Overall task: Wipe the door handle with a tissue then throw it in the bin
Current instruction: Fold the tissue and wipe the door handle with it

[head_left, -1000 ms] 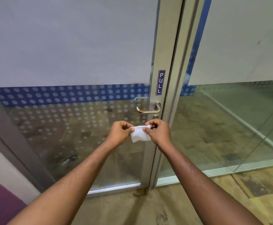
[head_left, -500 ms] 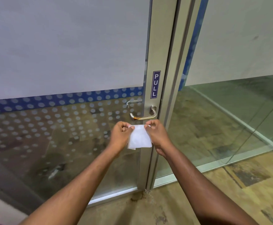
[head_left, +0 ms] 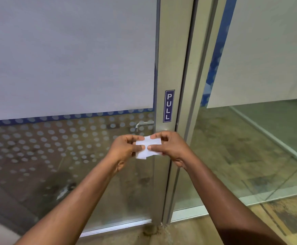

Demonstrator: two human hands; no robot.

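A small white tissue [head_left: 148, 147] is pinched between both hands in front of the door's metal stile. My left hand [head_left: 126, 150] grips its left edge and my right hand [head_left: 170, 147] grips its right edge. The near door handle is hidden behind my hands and the tissue. Only the handle on the far side of the glass [head_left: 143, 124] shows, just above my left hand. No bin is in view.
A glass door [head_left: 70, 68] with frosted film, a blue band and white dots fills the left. A blue PULL sign [head_left: 168, 106] sits on the aluminium stile. A fixed glass panel [head_left: 259, 138] stands to the right. The floor is worn.
My view has moved closer to the door. Both hands rose with the tissue and now cover the near handle. The tissue looks folded shorter than before.
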